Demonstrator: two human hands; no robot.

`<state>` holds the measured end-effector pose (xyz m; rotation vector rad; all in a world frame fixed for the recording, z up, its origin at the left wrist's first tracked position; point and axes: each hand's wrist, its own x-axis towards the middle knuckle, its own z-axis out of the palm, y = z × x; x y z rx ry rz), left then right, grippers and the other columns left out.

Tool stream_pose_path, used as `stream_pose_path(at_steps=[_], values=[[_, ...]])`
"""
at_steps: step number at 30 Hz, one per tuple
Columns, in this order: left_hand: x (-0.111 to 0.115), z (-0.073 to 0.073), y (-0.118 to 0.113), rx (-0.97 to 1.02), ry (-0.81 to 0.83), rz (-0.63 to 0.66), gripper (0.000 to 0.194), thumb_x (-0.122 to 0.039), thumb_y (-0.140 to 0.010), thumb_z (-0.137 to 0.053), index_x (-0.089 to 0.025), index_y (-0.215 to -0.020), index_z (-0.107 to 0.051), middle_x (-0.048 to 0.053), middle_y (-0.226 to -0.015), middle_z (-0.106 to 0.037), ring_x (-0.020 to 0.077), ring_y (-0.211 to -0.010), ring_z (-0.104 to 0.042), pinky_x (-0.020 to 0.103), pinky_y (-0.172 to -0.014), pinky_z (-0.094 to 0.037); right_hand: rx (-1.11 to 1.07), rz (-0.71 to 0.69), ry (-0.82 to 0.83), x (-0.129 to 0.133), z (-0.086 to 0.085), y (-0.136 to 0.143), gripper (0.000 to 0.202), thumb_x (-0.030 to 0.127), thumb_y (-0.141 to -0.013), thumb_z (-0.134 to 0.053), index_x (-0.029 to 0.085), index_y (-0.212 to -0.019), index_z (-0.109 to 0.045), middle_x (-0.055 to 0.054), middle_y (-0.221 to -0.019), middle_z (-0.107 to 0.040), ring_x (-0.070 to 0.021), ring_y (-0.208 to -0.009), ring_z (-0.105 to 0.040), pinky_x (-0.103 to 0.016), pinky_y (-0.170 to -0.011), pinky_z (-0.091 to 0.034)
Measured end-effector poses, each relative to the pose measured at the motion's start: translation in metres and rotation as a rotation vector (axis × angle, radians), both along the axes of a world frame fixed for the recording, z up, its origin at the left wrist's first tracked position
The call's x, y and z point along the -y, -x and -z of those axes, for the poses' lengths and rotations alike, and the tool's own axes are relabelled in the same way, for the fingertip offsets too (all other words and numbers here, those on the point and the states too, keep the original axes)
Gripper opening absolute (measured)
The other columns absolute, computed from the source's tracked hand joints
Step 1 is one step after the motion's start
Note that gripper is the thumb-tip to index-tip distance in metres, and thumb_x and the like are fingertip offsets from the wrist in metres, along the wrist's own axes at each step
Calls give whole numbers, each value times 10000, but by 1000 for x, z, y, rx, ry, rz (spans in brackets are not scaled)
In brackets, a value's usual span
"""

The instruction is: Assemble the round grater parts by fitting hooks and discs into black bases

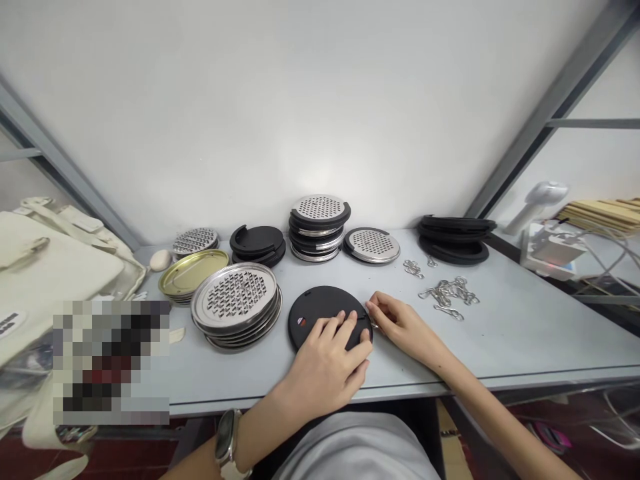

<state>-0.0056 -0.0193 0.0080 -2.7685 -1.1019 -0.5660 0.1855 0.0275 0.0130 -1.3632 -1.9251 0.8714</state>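
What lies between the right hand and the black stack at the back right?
In the head view, a small cluster of metal clips lies there, with a larger cluster to its right.

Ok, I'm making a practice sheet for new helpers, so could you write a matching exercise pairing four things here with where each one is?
Things
1. Left hand
2. Right hand
3. Gold lid
4. Loose metal clips

Places
A. At the right edge of the black disc
B. On the table, to the right of both hands
C. Spread over the top of the disc
D. On top of a stack, left of both hands

Pairs: 1-C, 2-A, 3-D, 4-B
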Motion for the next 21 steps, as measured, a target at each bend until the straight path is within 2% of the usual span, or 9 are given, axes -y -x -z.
stream_pose_path(at_steps=[7,15,21], values=[[0,0,-1,-2,-13,-9,345,-286,-914,-443,-189,-1238,-514,130,-1349,-479,287,-1218,-450,424,-948,-376,59,-13,-29,-4,0,4,285,376,-940,-336,214,-717,-407,51,-579,-451,-124,-541,-425,-241,-545,-330],[-1,-1,-1,-17,-13,0,337,-297,-922,-435,-186,-1230,-512,134,-1343,-476,292,-1208,-452,430,-931,-381,222,5,-60,-3,0,4,295,338,-948,-310,220,-680,-347,40,-580,-464,-128,-527,-425,-242,-551,-296],[0,-1,-1,-31,1,0,343,-300,-928,-420,-184,-1241,-501,136,-1349,-467,292,-1207,-446,431,-932,-376,331,28,-89,-3,4,4,259,310,-951,-292,224,-732,-402,12,-616,-537,-144,-539,-482,-244,-558,-285]])
